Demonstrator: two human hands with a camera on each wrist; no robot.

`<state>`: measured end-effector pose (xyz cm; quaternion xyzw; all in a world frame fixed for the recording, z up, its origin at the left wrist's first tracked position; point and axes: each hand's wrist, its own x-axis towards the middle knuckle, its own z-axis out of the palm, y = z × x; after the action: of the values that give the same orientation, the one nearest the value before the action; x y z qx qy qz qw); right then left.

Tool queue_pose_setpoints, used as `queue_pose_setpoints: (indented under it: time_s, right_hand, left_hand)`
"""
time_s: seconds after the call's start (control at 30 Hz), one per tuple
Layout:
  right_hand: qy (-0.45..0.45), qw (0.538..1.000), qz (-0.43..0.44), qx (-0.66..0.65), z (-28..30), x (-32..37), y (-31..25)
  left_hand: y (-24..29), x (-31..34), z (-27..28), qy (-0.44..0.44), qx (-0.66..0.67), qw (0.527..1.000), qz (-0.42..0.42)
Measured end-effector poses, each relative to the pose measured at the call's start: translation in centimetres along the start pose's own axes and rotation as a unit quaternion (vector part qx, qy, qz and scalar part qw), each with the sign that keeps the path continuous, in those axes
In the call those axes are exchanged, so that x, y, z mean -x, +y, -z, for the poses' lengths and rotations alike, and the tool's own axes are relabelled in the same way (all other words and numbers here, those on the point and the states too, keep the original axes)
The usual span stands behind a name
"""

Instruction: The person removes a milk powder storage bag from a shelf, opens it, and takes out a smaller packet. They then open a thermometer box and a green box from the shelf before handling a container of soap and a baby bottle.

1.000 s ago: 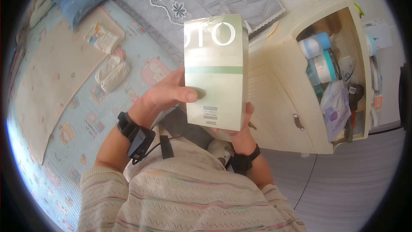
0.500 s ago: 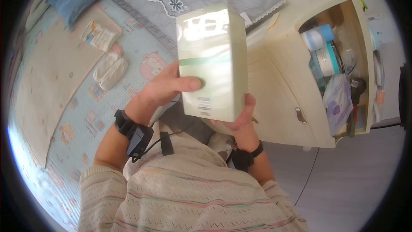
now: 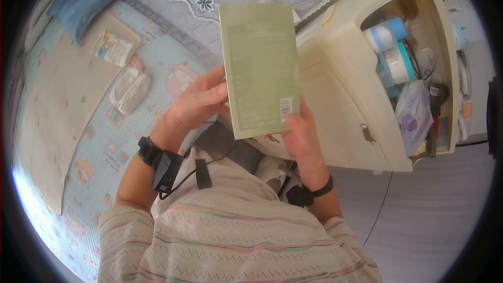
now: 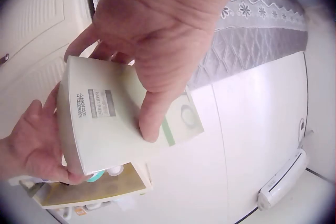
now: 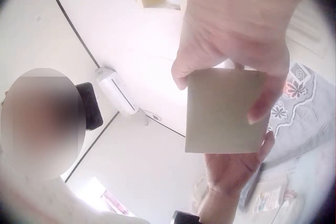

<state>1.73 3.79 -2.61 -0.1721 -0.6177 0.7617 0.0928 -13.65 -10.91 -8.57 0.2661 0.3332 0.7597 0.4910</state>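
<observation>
Bed [image 3: 94, 199] left, cabinet [image 3: 335, 110] right, box [image 3: 262, 63] in the air between, green side to wearer. Left hand [image 3: 201, 97] grips its left side, right hand [image 3: 303, 139] its lower right corner by the barcode [image 3: 285, 109]. Likely inspection step; next turn needs both grips firm.

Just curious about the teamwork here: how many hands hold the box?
2: the left hand at the left edge of the box, the right hand at its lower right corner, in the head view. No others show.

Head view facing down from above, both wrist views close, facing the shared green box [image 3: 262, 63]
</observation>
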Motion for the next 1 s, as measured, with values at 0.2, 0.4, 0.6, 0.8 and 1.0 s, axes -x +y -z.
queue_pose_setpoints:
  time_s: [0.2, 0.4, 0.6, 0.8, 1.0]
  right_hand:
    - [0.013, 0.998, 0.037, 0.043, 0.14, -0.1, 0.08]
    - [0.003, 0.997, 0.05, 0.054, 0.16, -0.1, -0.14]
    - [-0.003, 0.997, 0.056, 0.058, 0.22, -0.08, -0.18]
    - [-0.001, 0.997, 0.053, 0.046, 0.33, -0.03, -0.24]
    - [0.004, 0.998, 0.052, 0.047, 0.62, 0.08, -0.15]
  left_hand:
    - [-0.3, -0.08, 0.23, -0.016, 0.01, 1.0, 0.008]
    - [-0.19, -0.13, 0.22, -0.023, 0.016, 1.0, 0.006]
    - [-0.17, -0.2, 0.27, -0.036, 0.032, 0.999, 0.005]
    - [-0.01, -0.23, -0.04, -0.037, 0.036, 0.999, 0.007]
    - [-0.16, -0.39, 0.05, -0.037, 0.034, 0.999, 0.019]
